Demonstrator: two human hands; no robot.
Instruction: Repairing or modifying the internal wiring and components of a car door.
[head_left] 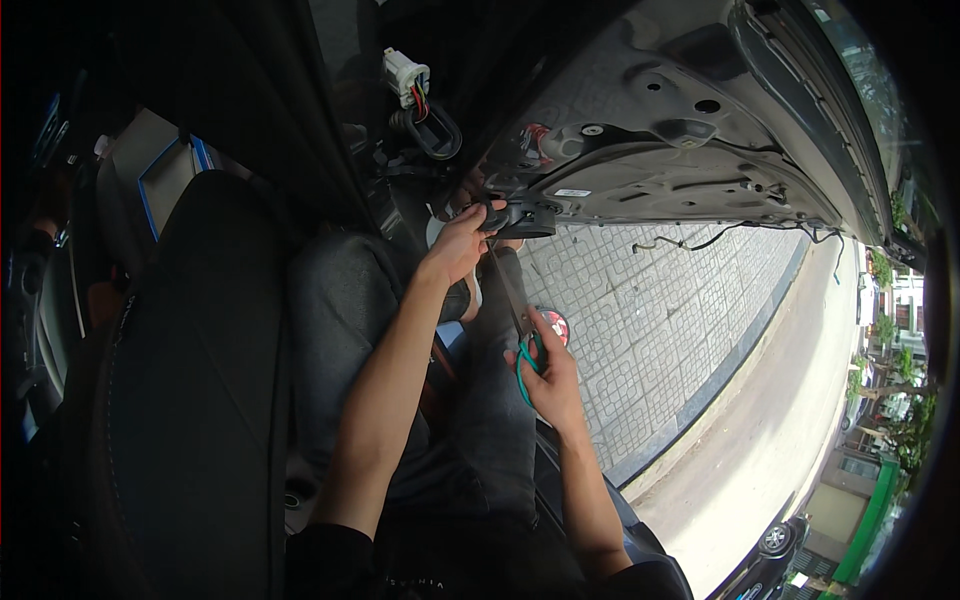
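My right hand (552, 385) is closed round the teal handles of a pair of scissors (524, 372). My left hand (462, 243) is raised by the inner edge of the car door, its fingers closed at a small dark thing I cannot make out. A narrow dark strip (507, 285) stretches between both hands; whether it is tape or the scissor blades I cannot tell. Just beyond the left fingers sits a black door-hinge-side fitting (530, 218). Behind the right hand shows a round red-and-white thing (555, 326), partly hidden.
The open door's bare metal inner panel (660, 185) spans the upper right, with a loose black cable (700, 243) hanging from it. A white connector (406, 72) with coloured wires sticks out above. A black seat (200, 400) fills the left. Paving (640, 310) lies outside.
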